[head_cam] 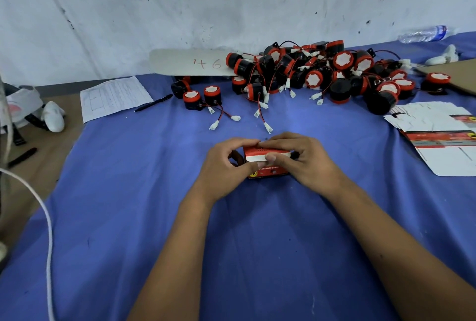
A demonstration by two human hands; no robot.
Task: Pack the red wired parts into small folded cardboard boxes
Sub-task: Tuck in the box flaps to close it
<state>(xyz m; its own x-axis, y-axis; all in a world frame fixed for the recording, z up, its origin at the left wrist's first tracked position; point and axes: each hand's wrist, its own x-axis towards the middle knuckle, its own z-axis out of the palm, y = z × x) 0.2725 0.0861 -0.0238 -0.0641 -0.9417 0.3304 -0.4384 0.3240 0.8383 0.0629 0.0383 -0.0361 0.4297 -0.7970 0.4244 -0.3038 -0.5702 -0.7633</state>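
Note:
A small red cardboard box (268, 165) with a white flap edge sits on the blue cloth at the centre. My left hand (226, 166) grips its left end, fingers curled over the top. My right hand (301, 159) holds the right end, thumb pressing on the white flap. What lies inside the box is hidden. A big pile of red-and-black round parts with red and black wires and white plugs (322, 73) lies at the back. Two more such parts (202, 98) stand apart to its left.
Flat unfolded red-and-white box blanks (438, 135) lie at the right. A grey card marked 46 (193, 63), a printed sheet (113, 96) and a pen (154, 103) lie at the back left. A water bottle (425, 33) lies far right. A white cord (38, 205) hangs at left.

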